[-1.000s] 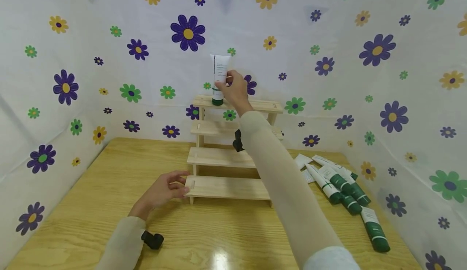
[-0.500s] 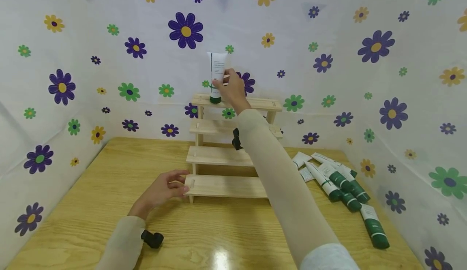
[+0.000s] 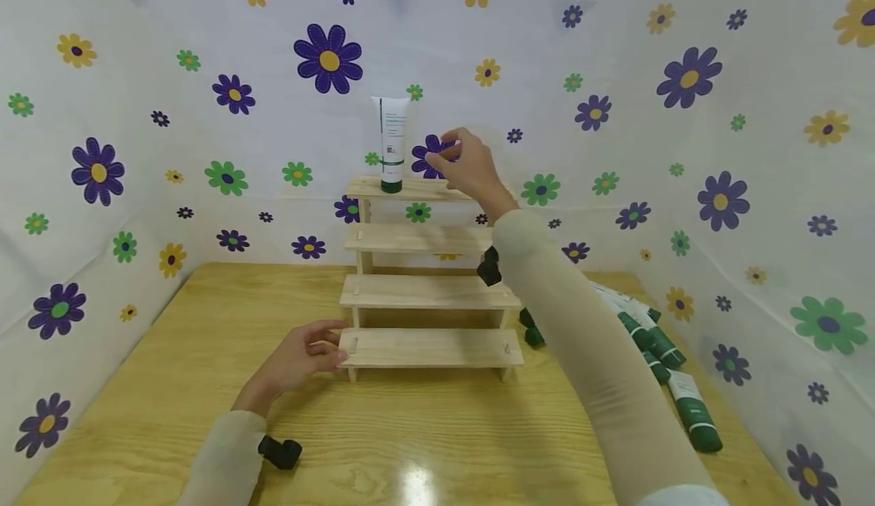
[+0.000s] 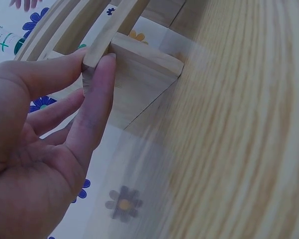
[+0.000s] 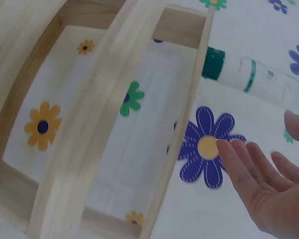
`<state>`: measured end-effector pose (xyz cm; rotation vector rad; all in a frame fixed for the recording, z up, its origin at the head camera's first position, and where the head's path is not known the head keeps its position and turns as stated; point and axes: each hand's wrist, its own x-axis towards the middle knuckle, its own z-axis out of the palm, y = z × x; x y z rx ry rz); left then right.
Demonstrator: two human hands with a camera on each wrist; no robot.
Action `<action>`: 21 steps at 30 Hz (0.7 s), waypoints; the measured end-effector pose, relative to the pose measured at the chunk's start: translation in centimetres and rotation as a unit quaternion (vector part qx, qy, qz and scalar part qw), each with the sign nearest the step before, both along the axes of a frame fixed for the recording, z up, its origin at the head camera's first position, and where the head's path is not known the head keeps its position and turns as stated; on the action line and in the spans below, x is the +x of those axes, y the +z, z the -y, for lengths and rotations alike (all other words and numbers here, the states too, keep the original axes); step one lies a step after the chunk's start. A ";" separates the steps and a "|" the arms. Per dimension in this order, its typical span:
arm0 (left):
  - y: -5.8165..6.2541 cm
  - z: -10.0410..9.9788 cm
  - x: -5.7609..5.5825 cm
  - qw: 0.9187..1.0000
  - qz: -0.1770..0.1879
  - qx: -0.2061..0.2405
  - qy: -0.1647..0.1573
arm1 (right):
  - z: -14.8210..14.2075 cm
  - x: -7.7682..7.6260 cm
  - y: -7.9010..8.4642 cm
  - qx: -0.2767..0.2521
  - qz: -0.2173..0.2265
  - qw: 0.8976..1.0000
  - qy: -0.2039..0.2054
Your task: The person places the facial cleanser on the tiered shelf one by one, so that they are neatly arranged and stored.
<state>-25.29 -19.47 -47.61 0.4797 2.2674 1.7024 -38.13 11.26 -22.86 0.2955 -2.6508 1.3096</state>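
Observation:
A white squeeze tube with a dark green cap stands cap-down near the left end of the top step of a wooden tiered display rack. To the right of the tube, my right hand hovers over that step, fingers spread and holding nothing. In the right wrist view, the fingertips are apart from the tube. My left hand pinches the left end of the rack's lowest step, which the left wrist view shows between thumb and fingers.
Several more white and green tubes lie in a heap on the wooden table right of the rack, partly hidden behind my right sleeve. A flower-print cloth hangs close behind the rack and along both sides.
My right hand has let go of the tube and moved right, leaving it upright on the top step. The left hand keeps its grip on the rack. The head view has shifted slightly.

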 end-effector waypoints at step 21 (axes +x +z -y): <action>-0.2 0.3 0.0 1.000 0.003 0.022 -0.008 | -12.0 4.0 -1.6 0.094 0.050 0.994 -0.025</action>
